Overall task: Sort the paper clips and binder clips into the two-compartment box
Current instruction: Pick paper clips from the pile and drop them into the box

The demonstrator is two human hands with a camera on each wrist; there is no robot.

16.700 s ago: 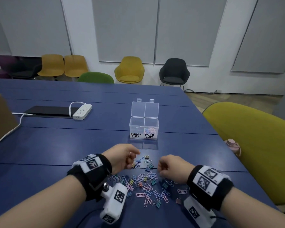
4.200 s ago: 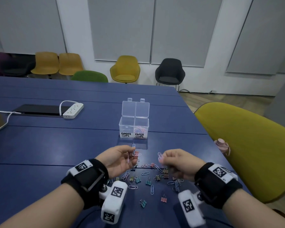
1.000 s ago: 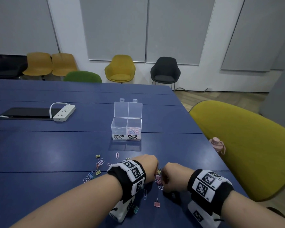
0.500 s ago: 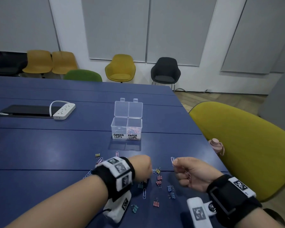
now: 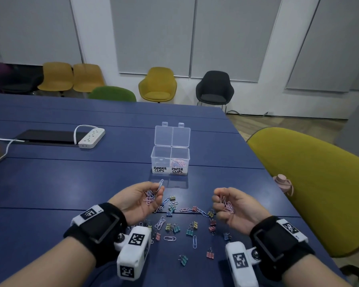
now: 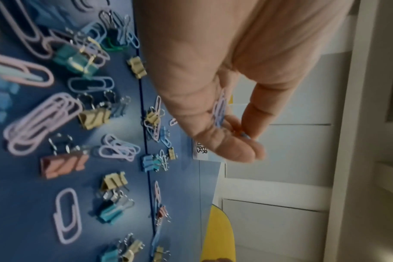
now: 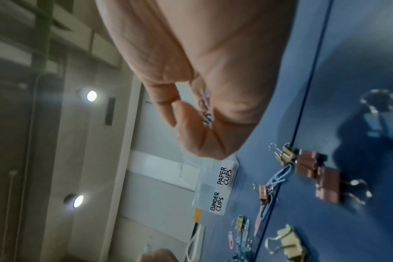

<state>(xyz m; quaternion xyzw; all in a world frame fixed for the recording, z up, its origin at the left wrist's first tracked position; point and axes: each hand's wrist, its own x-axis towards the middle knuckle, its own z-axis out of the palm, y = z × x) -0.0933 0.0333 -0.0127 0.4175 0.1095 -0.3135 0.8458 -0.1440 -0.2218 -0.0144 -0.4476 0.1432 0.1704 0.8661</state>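
The clear two-compartment box (image 5: 170,160) stands open on the blue table, labelled BINDER CLIPS on its left half and PAPER CLIPS on its right; the right half holds several paper clips. My left hand (image 5: 141,198) is raised palm up, holding a bunch of paper clips (image 5: 150,196), one pinched upright at the fingertips. My right hand (image 5: 229,205) is also palm up with fingers curled round a bunch of paper clips (image 5: 226,205). Between and below both hands lies a scatter of binder clips (image 5: 170,226) and paper clips (image 5: 194,241). In the left wrist view the held paper clips (image 6: 220,109) show between thumb and fingers.
A white power strip (image 5: 91,137) and a dark flat device (image 5: 48,136) lie at the far left. A yellow-green chair (image 5: 311,183) stands at the table's right edge, with a pink bottle (image 5: 282,182) beside it. More chairs line the far wall.
Both hands have lifted off the pile and turned palm up with paper clips in them. Since 16.7 s ago the pile on the table has thinned and spread.
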